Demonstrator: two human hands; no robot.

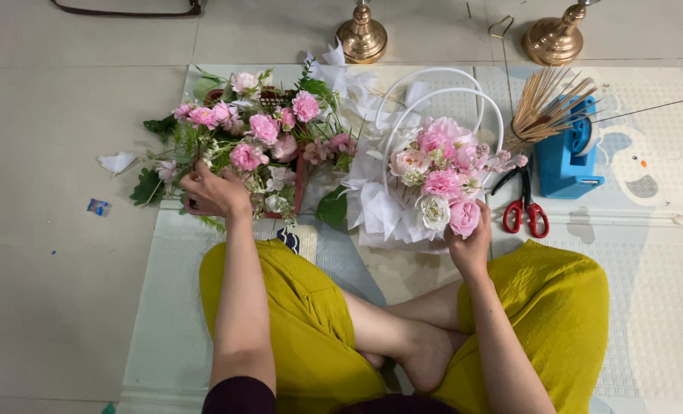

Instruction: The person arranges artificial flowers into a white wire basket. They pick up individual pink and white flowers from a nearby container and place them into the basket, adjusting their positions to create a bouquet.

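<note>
Pink flowers [257, 138] fill the red crate [299, 180] under the left hand's [215, 192] grasp, while the right hand [470, 244] pinches a rose [464, 217] in the white basket [387, 211].

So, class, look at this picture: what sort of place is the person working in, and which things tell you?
Probably a home floor used as a flower-arranging spot: the person sits cross-legged on a padded mat, with a white flower basket, red-handled scissors and a blue tape dispenser nearby.

Two hands [215, 192] [470, 245] – two brass stands [362, 34] [554, 38] – one scissors [524, 205].

Home floor: play mat [663, 307], flowers [261, 138], scissors [524, 207]
</note>
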